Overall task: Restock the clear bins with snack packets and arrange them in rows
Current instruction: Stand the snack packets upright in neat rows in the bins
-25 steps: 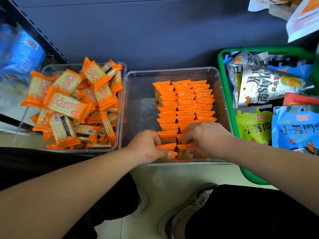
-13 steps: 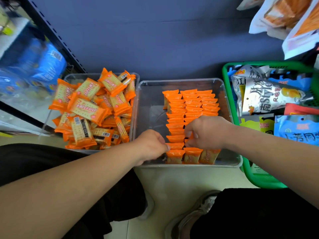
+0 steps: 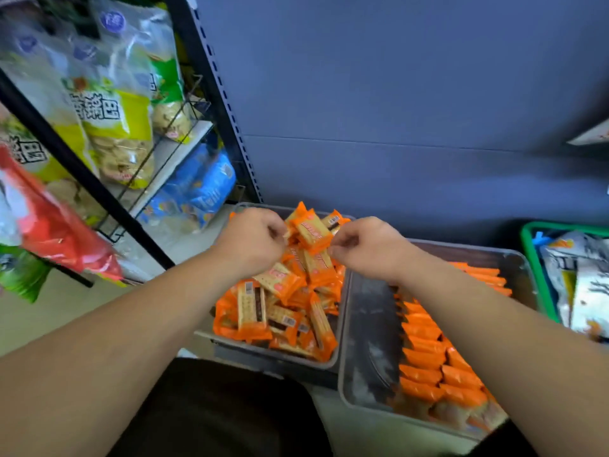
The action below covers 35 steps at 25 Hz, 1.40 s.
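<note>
left hand [image 3: 250,240] and right hand [image 3: 361,247], both curled, flank 1 orange packet [image 3: 309,233]; grip unclear.

Left packets [image 3: 309,232] are orange with cream panels; right packets [image 3: 425,357] plain orange. Basket [image 3: 531,258] green, wall [image 3: 395,94] grey-blue, far-left bags [image 3: 204,189] blue, near-left bag [image 3: 56,232] red.

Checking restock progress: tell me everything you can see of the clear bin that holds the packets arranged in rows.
The clear bin is a shallow, see-through plastic tray with rounded corners, sitting flat beside the bin of loose packets and near the green basket. Orange packets stand on edge in neat rows along its right part; its left strip is bare. The right arm crosses above it.
</note>
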### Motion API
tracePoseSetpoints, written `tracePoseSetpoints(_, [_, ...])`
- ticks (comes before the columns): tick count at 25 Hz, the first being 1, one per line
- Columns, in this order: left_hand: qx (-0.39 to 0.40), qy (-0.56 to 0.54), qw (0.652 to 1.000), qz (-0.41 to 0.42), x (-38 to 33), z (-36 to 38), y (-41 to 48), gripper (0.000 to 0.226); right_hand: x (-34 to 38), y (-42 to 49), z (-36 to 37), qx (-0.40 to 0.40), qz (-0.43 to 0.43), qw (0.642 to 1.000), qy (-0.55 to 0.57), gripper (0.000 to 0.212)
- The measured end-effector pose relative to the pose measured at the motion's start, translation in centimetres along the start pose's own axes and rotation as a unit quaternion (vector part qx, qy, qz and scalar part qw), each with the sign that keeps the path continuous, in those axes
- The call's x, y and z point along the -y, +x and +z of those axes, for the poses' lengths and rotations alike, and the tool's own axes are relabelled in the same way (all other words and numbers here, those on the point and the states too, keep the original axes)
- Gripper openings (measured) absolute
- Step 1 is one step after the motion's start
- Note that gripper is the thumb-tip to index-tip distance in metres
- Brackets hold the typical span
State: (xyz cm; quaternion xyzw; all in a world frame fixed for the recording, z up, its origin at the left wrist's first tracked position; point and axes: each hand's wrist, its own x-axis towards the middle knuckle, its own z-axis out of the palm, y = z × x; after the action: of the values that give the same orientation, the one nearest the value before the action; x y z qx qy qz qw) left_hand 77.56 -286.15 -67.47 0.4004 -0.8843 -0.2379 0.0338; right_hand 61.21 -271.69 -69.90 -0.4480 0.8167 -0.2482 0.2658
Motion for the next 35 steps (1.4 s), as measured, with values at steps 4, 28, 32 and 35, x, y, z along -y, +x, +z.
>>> tracePoseSetpoints(4, [0.044, 0.098, 0.989, -0.103, 4.2, -0.4, 4.0, 0.038, 0.2, 4.9, 3.0, -0.072, 0.056, 0.992, 0.090, 0.041])
tracePoseSetpoints(28, [0.152, 0.124, 0.981, -0.002, 6.1, -1.9, 3.7, 0.113, 1.0, 7.7, 4.0, 0.008, 0.077, 0.996, 0.053, 0.089])
tracePoseSetpoints(32, [0.120, 0.101, 0.988, 0.005, 5.9, -0.6, 4.2, 0.067, 0.4, 6.9, 2.5, 0.021, 0.113, 0.981, 0.158, 0.069])
tracePoseSetpoints(35, [0.091, 0.130, 0.987, 0.005, 5.0, -0.7, 4.4, 0.056, -0.6, 6.4, 2.3, 0.016, 0.135, 0.973, 0.188, 0.061])
